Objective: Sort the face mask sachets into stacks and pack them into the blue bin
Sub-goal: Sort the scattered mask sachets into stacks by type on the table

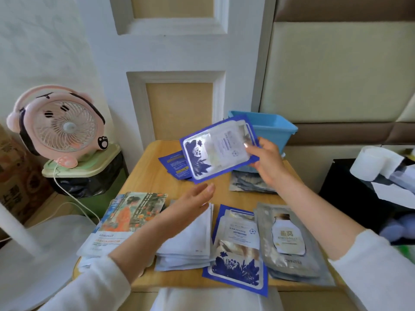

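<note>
Right grip [266, 160] pinched shut on a blue-bordered sachet [219, 149], thumb on its front near the right edge, fingers behind; sachet held tilted in the air above the far half of the bench [155, 173], just in front of the blue bin [272, 129]. Left grip [193, 202] open and flat, fingers together, palm turned inward, holding nothing, hovering over the near middle of the bench above the pale blue stack [188, 243].

Blue bin at the far right corner of the bench, against the wall, its inside not visible from here. Under the raised sachet, a small pile of dark blue sachets [176, 163] lying back side up. Right of those, partly under the right wrist, a greyish pile [249, 184]. Along the near edge, left to right: painted-garden sachets [125, 218], the pale blue stack, another blue-bordered floral sachet [239, 250] overhanging the bench edge, and silver-grey sachets with a bottle picture [289, 241]. White sleeves on both arms. Pink fan [60, 126] on a green-lidded bin [89, 162] to the left.
</note>
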`<action>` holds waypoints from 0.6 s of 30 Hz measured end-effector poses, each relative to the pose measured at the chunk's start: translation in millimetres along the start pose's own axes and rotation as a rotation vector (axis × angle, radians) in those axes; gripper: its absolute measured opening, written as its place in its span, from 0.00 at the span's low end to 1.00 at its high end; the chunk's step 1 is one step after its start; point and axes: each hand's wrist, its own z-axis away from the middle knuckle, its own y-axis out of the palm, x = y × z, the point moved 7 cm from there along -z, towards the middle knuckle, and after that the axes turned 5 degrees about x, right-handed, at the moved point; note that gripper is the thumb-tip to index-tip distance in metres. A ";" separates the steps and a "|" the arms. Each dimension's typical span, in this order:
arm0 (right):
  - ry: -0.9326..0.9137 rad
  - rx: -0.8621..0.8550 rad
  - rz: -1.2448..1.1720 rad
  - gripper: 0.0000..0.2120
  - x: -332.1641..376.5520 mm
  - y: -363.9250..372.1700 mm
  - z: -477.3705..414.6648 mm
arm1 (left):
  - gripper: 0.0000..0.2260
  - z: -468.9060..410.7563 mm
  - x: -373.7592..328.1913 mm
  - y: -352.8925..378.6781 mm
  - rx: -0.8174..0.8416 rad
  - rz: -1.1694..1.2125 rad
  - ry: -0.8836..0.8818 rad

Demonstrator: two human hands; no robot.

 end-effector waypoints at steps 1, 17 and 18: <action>0.054 0.018 -0.068 0.07 -10.2 1.5 5.5 | 0.44 -7.2 -1.8 5.7 0.008 0.123 0.022; 0.142 0.540 0.802 0.16 -77.7 -32.0 74.6 | 0.09 -40.2 -2.5 -8.1 -0.407 0.420 0.153; 0.028 0.545 1.008 0.12 -79.8 -33.0 74.3 | 0.09 -39.9 -2.5 -9.7 -0.417 0.403 0.157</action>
